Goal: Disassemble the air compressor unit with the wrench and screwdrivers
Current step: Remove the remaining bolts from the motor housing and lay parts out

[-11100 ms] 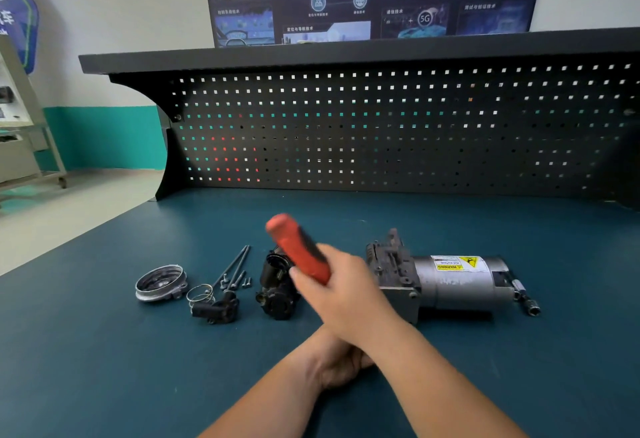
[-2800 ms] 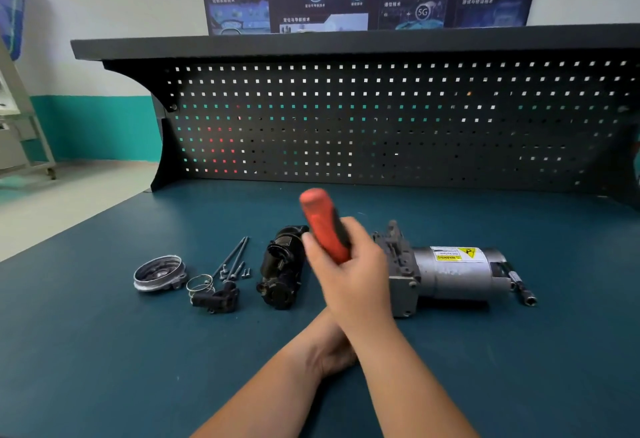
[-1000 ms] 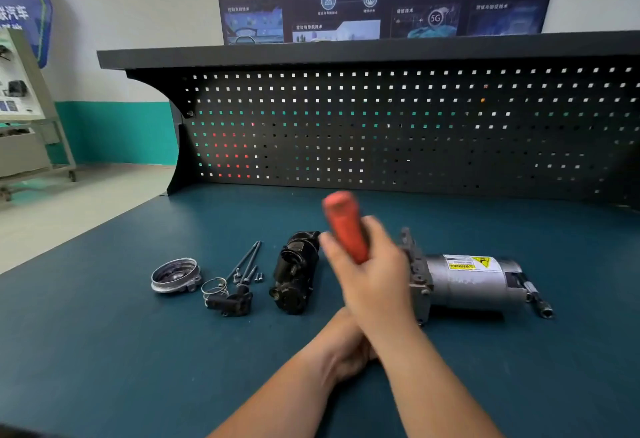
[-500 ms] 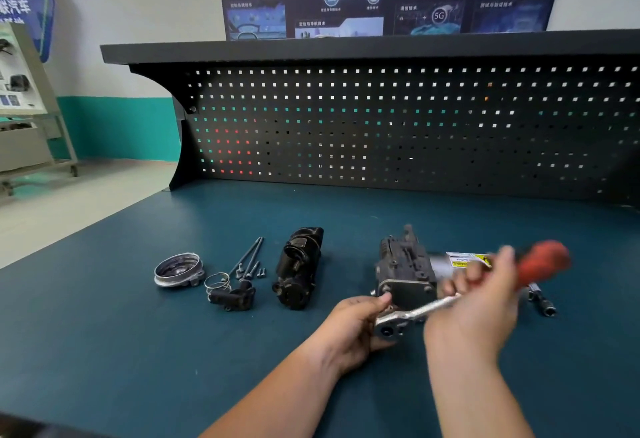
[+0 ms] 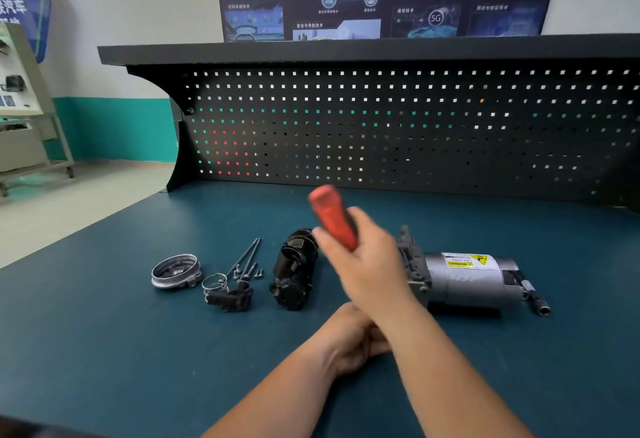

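The air compressor unit (image 5: 464,280), a grey cylinder with a yellow warning label and a dark block at its left end, lies on the blue bench. My right hand (image 5: 370,266) grips the red-handled ratchet wrench (image 5: 332,217), its handle pointing up and to the left, blurred by motion. The wrench head is hidden behind that hand. My left hand (image 5: 349,340) sits under my right wrist, fingers curled at the near corner of the compressor block. What it holds is hidden.
Removed parts lie to the left: a black housing (image 5: 296,269), long bolts and small screws (image 5: 246,261), a spring clip (image 5: 214,281), a black elbow fitting (image 5: 230,299) and a round metal cap (image 5: 176,271). A socket extension (image 5: 535,297) lies right of the compressor. A pegboard (image 5: 415,126) backs the bench.
Half a second ago the wrench handle pointed right with its metal shaft showing. It has swung back over to the upper left, covering the compressor block. My left hand stayed in place.
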Demonstrator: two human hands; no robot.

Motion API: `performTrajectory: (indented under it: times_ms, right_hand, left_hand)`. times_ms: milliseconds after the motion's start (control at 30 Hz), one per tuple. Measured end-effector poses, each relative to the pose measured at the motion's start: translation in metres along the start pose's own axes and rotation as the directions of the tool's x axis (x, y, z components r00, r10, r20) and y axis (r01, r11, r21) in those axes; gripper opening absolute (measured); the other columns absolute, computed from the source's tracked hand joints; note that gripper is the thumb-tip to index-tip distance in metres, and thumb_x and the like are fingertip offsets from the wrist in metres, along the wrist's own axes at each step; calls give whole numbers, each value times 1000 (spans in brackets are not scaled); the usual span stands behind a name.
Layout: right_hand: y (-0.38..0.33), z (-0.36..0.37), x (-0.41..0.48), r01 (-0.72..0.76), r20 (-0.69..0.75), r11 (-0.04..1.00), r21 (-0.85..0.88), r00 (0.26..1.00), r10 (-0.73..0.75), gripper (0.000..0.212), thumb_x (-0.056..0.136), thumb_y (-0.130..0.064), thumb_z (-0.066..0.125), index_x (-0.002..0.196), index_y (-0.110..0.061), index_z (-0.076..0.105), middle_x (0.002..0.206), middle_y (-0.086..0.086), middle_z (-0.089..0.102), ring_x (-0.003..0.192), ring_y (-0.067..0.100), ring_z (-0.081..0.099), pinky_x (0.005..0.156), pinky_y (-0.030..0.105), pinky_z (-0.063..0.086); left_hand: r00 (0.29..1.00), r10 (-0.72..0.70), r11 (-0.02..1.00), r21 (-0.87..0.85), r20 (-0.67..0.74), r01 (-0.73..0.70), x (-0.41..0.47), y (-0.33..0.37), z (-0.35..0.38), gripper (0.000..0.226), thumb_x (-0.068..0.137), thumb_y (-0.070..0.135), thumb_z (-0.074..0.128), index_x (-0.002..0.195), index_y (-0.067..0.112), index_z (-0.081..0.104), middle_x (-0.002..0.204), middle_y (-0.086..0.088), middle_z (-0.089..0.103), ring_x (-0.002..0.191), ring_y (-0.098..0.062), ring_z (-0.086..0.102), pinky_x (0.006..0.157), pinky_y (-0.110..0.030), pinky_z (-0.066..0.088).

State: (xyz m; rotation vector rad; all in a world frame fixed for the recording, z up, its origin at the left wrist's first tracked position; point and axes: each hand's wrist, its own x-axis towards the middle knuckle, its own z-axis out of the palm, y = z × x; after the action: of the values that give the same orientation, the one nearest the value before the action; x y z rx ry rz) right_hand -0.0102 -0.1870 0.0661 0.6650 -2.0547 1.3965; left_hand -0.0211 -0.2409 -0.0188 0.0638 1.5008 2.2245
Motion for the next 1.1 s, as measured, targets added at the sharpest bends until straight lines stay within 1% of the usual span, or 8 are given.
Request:
performTrajectory:
  times_ms: [133,300,467,633,733,900,1000,1100]
  right_hand:
    - [3,17,-7,66,78,991,-117,995,-57,26,86,-40,64,73,-30,43,55,-14,49,55,3,48,49,16,32]
    - [2,-7,-10,-31,-350,967,252,929,121,21,75,-50,61,67,-33,50,55,-16,48,51,0,43,53,15,35]
    - [18,-44,-9,-2,-487,627,779,629,607,18,95,-27,53,78,-23,47,45,-14,41,37,0,32,37,15,25]
    - [47,-64,-27,37,-366,378,925,355,860,28,94,-44,48,76,-25,42,53,-11,36,44,6,29,44,20,23]
    - [39,-58,-22,38,-455,492,870,445,771,22,97,-36,47,80,-23,42,49,-13,37,42,4,30,41,18,24]
    - [9,-26,-6,-65,-481,824,563,785,390,19,83,-39,61,74,-29,48,47,-14,44,41,0,36,41,14,31]
    - [3,1,-7,-23,-287,994,107,956,53,25,78,-47,61,69,-32,44,56,-17,52,49,-2,44,49,11,32]
    - [4,20,-10,66,-38,990,-127,997,-71,25,85,-43,61,74,-35,41,54,-13,45,55,-2,47,52,13,34]
  left_hand:
    - [998,62,994,-86,-2,-62,-1,1,-3,42,93,6,51,54,18,60,56,0,53,49,-9,51,49,-23,43]
    - [998,53,998,37,-23,-52,1,-1,-2,46,88,-3,49,48,13,64,49,1,58,42,-8,55,42,-20,46]
    - [997,53,998,23,-58,-51,-1,3,0,25,91,15,55,70,7,65,58,-5,67,46,-13,64,39,-20,50]
    - [999,33,999,43,-35,-32,0,1,1,22,89,21,56,74,7,64,60,-5,68,48,-14,65,40,-19,49]
    - [999,26,999,44,-23,-25,-1,0,0,17,80,24,62,75,9,65,63,-4,69,51,-14,66,42,-20,50]
    - [999,23,999,-25,-36,-24,1,0,0,22,89,13,58,71,9,69,62,-3,67,54,-12,65,48,-25,54]
    - [999,33,997,-68,-16,-33,2,-1,-3,35,89,0,51,60,11,68,57,-2,62,51,-12,60,49,-24,50]
    - [1000,20,982,-190,14,-17,1,1,-1,14,79,7,62,66,9,61,60,-4,57,57,-15,56,50,-24,49]
